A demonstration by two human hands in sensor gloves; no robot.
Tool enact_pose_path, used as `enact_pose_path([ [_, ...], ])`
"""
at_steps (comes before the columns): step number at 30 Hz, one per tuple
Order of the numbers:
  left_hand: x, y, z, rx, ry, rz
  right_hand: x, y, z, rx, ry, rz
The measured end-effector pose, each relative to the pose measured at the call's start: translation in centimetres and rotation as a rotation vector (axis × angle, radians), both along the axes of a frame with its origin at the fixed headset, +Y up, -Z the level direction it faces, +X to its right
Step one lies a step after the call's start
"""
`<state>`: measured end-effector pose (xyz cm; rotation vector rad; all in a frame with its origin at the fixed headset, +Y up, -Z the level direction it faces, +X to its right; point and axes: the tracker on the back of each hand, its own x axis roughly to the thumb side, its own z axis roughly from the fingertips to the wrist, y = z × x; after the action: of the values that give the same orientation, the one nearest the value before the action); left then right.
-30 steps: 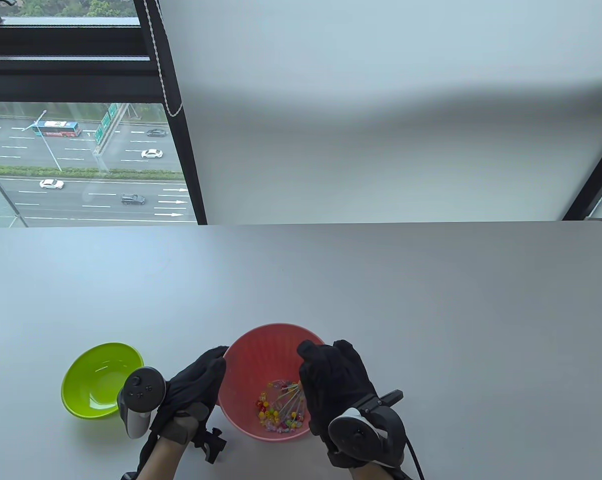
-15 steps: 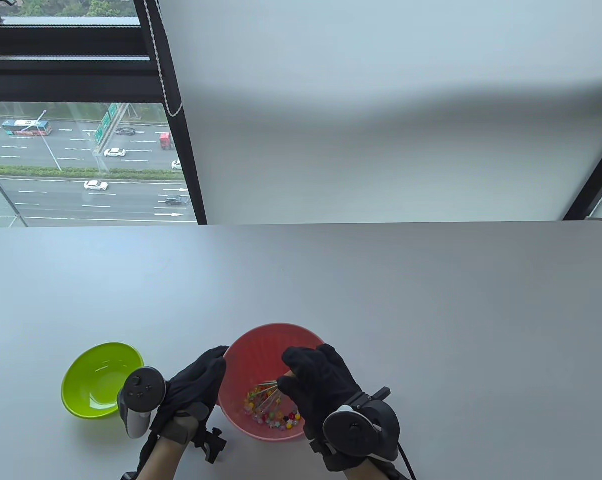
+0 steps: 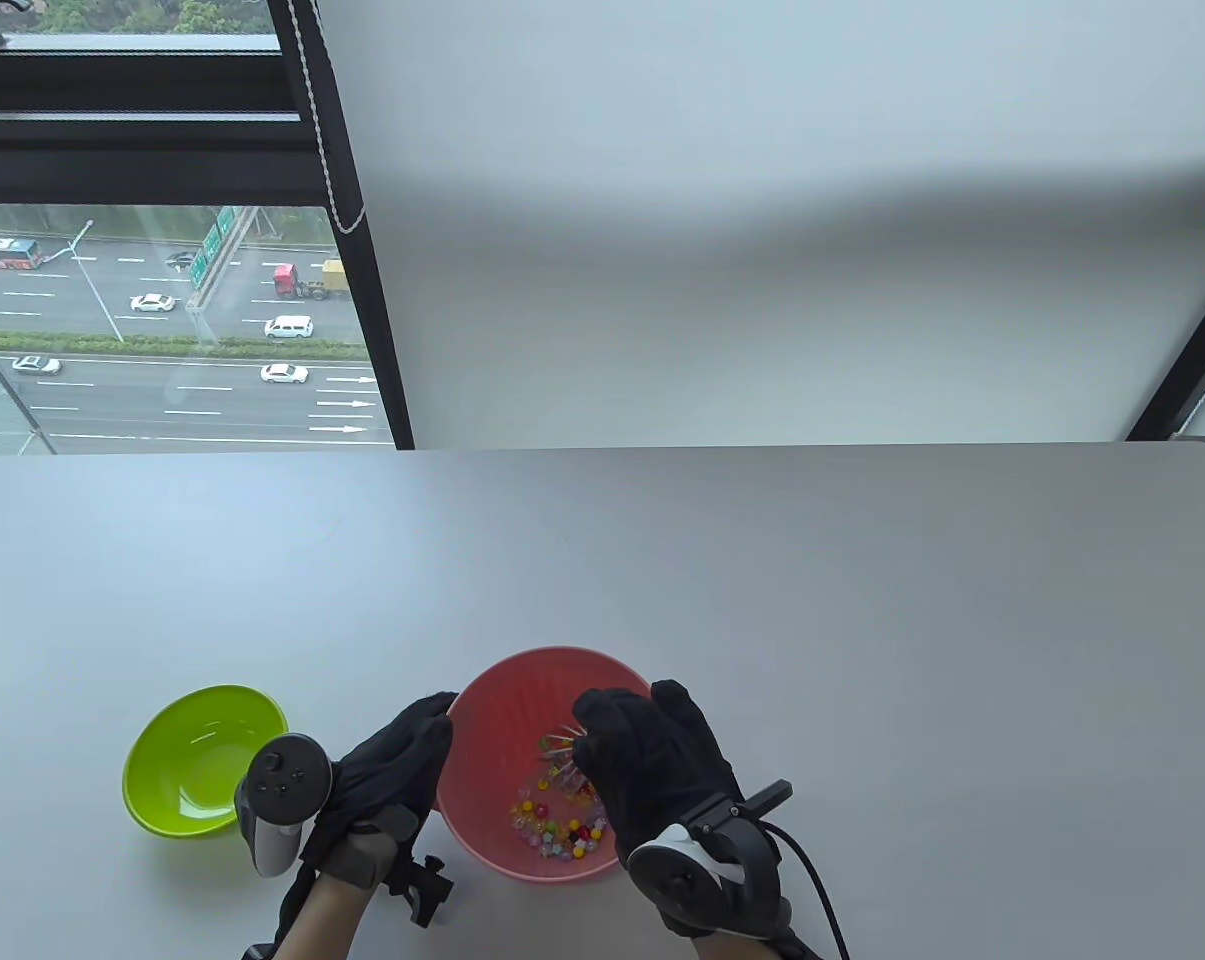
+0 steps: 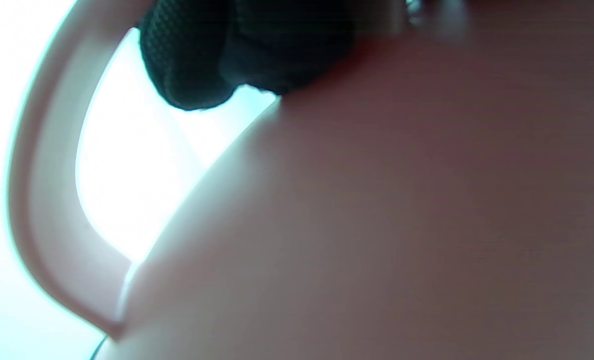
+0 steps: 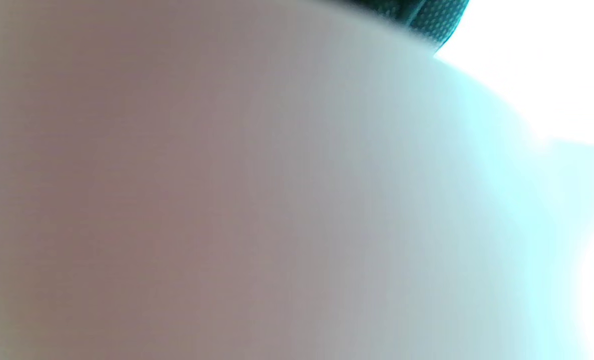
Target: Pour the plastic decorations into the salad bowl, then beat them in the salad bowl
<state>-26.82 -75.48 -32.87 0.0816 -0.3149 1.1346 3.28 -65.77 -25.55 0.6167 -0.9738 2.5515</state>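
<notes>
A green bowl sits leftmost on the grey table. The left hand curls its fingers against the pink salad bowl wall. Plastic decorations lie inside. The right hand grips a wire whisk there. A window stands behind.

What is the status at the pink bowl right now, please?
Left hand holds the pink salad bowl by its rim. Right hand grips a whisk down among the decorations. Green bowl empty. Nothing in the way.
</notes>
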Motion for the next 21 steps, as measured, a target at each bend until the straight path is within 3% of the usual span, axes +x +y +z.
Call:
enact_pose_path([
  [21,0.0,0.0,0.0,-0.001,-0.001,0.005,1.4,0.4,-0.2,-0.055,0.040,-0.150],
])
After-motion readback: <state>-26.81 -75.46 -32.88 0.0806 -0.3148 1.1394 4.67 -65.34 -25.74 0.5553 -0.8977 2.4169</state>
